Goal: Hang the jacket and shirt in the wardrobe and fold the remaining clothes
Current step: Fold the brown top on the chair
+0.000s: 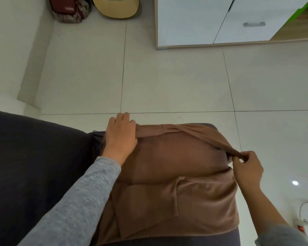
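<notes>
Arms come in from the bottom edge, the left one in a grey sleeve (82, 201), both reaching forward over the sofa (34, 166). Left hand (121, 137) sits palm down at the far left corner of the brown garment (167, 166), fingers curled over the edge and gripping it. Right hand (247, 167) is out at the right side, thumb and fingertips pinching a bunched corner of the same garment. A folded strip of fabric stretches taut between them across the far end. The garment lies on the dark seat, long axis pointing away from the person. Beyond it there's tiled floor (167, 77), then a white wardrobe (203, 23) on the right and a guitar (116, 8) on the left.
</notes>
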`<state>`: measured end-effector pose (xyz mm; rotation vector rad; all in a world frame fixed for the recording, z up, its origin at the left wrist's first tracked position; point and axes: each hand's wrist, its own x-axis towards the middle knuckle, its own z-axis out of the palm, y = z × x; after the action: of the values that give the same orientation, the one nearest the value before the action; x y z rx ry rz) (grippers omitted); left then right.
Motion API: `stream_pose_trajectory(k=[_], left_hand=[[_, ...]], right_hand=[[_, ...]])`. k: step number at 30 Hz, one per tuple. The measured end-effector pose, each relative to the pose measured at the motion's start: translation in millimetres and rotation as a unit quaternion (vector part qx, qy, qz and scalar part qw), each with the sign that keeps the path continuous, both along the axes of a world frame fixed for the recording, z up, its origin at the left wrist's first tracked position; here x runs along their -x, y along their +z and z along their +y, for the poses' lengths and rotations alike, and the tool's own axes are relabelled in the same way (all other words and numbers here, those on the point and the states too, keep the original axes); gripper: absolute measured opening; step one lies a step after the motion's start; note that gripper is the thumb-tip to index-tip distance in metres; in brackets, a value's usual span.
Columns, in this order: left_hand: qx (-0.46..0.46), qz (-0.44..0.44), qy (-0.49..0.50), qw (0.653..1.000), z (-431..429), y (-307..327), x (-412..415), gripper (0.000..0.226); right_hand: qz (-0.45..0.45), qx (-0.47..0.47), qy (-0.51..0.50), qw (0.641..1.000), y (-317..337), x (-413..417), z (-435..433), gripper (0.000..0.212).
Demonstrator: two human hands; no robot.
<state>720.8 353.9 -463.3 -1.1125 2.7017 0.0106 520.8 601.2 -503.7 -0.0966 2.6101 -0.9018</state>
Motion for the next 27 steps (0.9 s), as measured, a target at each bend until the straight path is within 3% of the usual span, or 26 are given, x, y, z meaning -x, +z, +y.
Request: stream_pose_trajectory(k=[5, 14, 21, 27], left_hand=[[-0.032, 0.099, -0.046, 0.993, 36.6, 3.4, -44.7, 0.022], [-0.141, 0.216, 0.073, 0.963, 110.5, 1.0, -109.8, 0.032], [-0.203, 0.209, 0.101, 0.951, 148.9, -19.4, -148.1, 0.032], [-0.212, 0.137, 0.067, 0.965, 165.1, -40.3, -165.3, 0.021]], right_hand=[[0.014, 0.018, -0.006, 1.000, 10.7, -19.0, 15.2, 0.007], [0.008, 0.049, -0.017, 0.999, 19.5, -47.8, 47.6, 0.019], [0.007, 0.019, -0.034, 0.999, 10.7, -46.3, 79.1, 0.018], [-0.058, -0.006, 0.078, 0.995, 7.4, -78.0, 82.8, 0.036]])
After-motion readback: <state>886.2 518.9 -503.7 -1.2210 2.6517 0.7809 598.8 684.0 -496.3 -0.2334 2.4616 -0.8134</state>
